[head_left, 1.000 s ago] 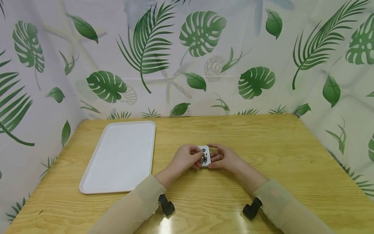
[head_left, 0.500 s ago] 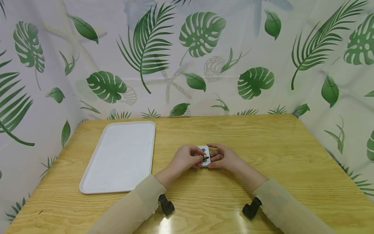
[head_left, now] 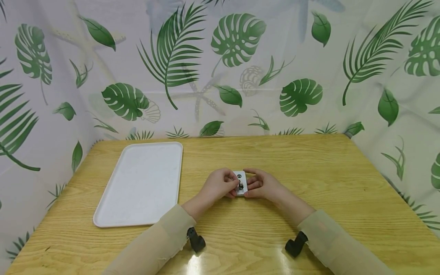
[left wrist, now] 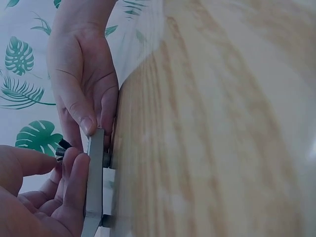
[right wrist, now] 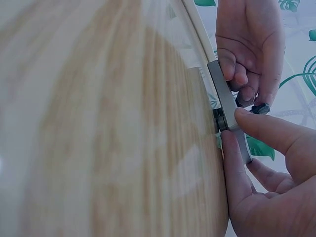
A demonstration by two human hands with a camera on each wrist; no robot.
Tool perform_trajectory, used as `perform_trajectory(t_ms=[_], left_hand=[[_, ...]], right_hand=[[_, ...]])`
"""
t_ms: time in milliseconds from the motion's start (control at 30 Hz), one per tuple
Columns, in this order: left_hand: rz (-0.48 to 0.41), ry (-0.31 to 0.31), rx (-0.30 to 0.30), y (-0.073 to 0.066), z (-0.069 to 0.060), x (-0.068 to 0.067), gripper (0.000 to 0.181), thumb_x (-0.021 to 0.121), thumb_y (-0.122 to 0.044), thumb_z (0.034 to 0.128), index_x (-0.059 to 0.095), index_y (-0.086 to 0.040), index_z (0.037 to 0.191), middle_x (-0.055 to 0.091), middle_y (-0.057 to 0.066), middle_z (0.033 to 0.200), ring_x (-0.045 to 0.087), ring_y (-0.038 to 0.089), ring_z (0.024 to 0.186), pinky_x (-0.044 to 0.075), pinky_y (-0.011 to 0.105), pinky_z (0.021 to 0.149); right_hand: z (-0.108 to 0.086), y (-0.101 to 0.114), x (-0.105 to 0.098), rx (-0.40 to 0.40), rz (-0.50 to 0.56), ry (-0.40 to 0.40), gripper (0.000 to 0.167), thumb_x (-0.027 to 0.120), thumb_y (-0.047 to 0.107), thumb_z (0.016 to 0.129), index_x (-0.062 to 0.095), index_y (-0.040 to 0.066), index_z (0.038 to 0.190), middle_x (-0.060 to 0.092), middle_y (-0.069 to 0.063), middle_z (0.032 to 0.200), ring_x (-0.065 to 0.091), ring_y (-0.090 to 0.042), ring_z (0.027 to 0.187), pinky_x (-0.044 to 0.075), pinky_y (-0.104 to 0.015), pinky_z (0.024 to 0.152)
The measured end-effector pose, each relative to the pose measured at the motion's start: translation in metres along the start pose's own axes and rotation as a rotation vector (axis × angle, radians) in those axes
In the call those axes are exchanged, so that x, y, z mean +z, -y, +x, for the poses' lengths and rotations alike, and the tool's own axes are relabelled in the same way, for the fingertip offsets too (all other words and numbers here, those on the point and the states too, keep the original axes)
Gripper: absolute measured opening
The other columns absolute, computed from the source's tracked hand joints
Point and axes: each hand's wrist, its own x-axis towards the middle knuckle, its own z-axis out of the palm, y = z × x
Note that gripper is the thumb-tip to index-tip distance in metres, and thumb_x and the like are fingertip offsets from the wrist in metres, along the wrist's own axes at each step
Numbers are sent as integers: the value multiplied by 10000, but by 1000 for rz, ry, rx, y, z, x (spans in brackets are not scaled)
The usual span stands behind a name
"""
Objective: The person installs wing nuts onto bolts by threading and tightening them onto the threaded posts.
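Note:
A small pale rectangular metal plate (head_left: 242, 177) with a round hole near its far end lies between my hands, raised off the table on short dark feet. From its top stands a threaded bolt (left wrist: 59, 152), carrying a small dark wing nut (right wrist: 260, 108). With thumb and fingertips, my left hand (head_left: 218, 184) pinches the wing nut, partly hiding it. My right hand (head_left: 264, 186) grips the plate by its edges from the right, thumb at the near end and index finger at the far end.
A white tray (head_left: 141, 183) lies on the left of the wooden table (head_left: 309, 168). Behind and at both sides hangs a leaf-patterned cloth (head_left: 261, 76). Black cameras hang from both wrists, below the beige sleeves (head_left: 154, 242).
Half a second ago a dark wing of the nut pointed right; now it is turned and less visible. The left fingers have shifted slightly around it. Plate and right hand stay in place.

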Motion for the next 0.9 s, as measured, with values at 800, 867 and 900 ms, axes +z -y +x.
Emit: perform_trajectory(t_ms=[800,867,900], left_hand=[[-83,28,-3,3,1,-3,140,721,-15,987,718,71,1097,763,187,915,692,102,685,670,327,706],[-88,21,-1,3,1,-3,131,699,-9,999,709,73,1101,775,210,939,692,98,686,670,325,709],[-91,18,-2,3,2,-3,120,691,-6,1003,701,74,1092,773,210,932,688,97,680,670,322,709]], right_hand=[[-2,2,0,-8,-18,-3,870,789,-45,915,319,2,1645,608,-227,1308,646,-174,1045,598,-207,817],[-2,2,0,-7,-19,-5,871,789,-47,912,319,-2,1643,613,-222,1300,646,-169,1038,598,-208,817],[-2,2,0,-8,-19,-6,871,790,-47,910,320,-4,1642,615,-222,1297,648,-168,1036,598,-209,817]])
